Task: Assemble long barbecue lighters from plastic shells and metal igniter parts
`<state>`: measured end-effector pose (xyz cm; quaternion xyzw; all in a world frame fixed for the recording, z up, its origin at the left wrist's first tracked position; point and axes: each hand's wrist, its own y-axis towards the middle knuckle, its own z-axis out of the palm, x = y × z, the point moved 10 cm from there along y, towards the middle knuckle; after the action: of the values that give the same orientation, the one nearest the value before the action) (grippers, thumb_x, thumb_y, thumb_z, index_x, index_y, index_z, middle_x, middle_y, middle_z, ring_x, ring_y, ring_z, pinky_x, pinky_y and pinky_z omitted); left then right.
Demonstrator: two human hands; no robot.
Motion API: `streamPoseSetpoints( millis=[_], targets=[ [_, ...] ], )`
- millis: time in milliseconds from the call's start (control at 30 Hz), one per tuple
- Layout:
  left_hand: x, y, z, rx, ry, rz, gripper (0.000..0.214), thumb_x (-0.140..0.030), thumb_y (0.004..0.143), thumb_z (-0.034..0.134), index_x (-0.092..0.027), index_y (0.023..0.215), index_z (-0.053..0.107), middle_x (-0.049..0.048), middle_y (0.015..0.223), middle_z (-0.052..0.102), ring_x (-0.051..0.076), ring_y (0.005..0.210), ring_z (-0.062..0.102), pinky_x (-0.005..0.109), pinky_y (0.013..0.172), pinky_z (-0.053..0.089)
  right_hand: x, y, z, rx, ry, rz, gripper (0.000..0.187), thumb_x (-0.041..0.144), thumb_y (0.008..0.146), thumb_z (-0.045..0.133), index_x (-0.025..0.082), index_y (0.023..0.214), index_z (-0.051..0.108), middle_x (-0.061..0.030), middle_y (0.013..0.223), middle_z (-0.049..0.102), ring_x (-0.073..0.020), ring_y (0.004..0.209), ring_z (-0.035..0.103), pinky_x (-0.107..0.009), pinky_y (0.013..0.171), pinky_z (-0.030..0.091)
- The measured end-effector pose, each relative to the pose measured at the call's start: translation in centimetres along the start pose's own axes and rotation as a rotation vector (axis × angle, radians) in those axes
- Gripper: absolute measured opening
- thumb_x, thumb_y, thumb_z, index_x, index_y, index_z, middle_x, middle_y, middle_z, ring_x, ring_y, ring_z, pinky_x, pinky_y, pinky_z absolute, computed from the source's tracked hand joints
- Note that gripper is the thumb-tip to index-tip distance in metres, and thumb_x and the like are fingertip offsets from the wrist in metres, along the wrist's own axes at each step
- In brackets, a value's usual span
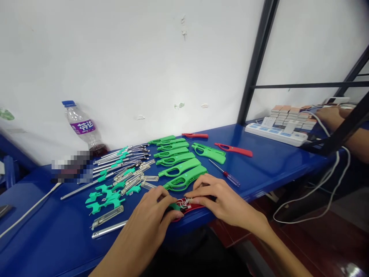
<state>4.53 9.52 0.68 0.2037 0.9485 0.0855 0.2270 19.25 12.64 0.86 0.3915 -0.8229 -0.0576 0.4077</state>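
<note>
At the front edge of the blue table, my left hand grips the left part of a red lighter casing, its thumb and fingers closed round it. A green trigger piece and thin white wires show inside the casing. My right hand pinches at the wires and the casing's right part; its fingertips cover much of the inside. A metal lighter tube runs out from under my left hand. Just beyond my hands lie several green lighter casings.
Left are green triggers, clear fuel tanks and wired metal tubes. A screwdriver and red casing lie right. A bottle leans on the wall. Another person's arm shows beyond a power strip.
</note>
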Motion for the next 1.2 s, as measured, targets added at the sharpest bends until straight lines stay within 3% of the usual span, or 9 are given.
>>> streamPoseSetpoints(
  millis=[200,433,667,933,1200],
  targets=[
    [0.9,0.2,-0.3,-0.020,-0.019,-0.053,0.008,-0.025,0.096,0.070,-0.029,0.099,0.077,0.0015,0.105,0.067,0.023,0.095,0.065,0.037,0.085,0.053,0.3,-0.1,0.0,0.041,-0.026,0.013,0.026,0.028,0.109,0.056,0.029,0.117,0.080,-0.0037,0.104,0.071,-0.0192,0.102,0.063,-0.032,0.089,0.048],
    [-0.5,0.4,-0.4,-0.038,0.084,0.043,0.018,-0.020,0.099,0.063,-0.025,0.093,0.079,0.0034,0.096,0.067,0.022,0.088,0.065,0.035,0.081,0.052,0.6,-0.1,-0.1,0.049,-0.014,-0.018,0.027,0.028,0.108,0.057,0.032,0.124,0.078,-0.0048,0.111,0.069,-0.0205,0.108,0.061,-0.034,0.094,0.048],
    [-0.6,0.3,-0.3,0.006,0.134,0.015,0.021,-0.019,0.101,0.060,-0.026,0.098,0.080,0.0037,0.102,0.068,0.021,0.085,0.066,0.035,0.078,0.051,0.0,-0.3,-0.1,0.040,-0.034,0.031,0.024,0.035,0.106,0.062,0.032,0.122,0.079,-0.0029,0.095,0.058,-0.0182,0.093,0.060,-0.031,0.083,0.047],
    [-0.7,0.5,-0.1,0.030,0.017,0.067,0.025,-0.013,0.098,0.060,-0.026,0.111,0.077,0.0032,0.104,0.070,0.021,0.093,0.068,0.034,0.083,0.053,-0.4,0.1,-0.6,-0.019,0.108,0.072,0.010,0.033,0.098,0.074,0.026,0.098,0.081,-0.0006,0.092,0.069,-0.0166,0.090,0.065,-0.028,0.081,0.048],
    [-0.8,0.5,0.0,0.031,0.048,0.109,0.028,-0.014,0.098,0.058,-0.026,0.115,0.078,0.0051,0.108,0.071,0.022,0.095,0.071,0.033,0.083,0.056,-0.6,0.1,-1.0,-0.009,0.183,0.096,0.011,0.032,0.097,0.075,0.026,0.101,0.084,-0.0009,0.091,0.071,-0.0160,0.088,0.067,-0.027,0.081,0.050]
  ],
)
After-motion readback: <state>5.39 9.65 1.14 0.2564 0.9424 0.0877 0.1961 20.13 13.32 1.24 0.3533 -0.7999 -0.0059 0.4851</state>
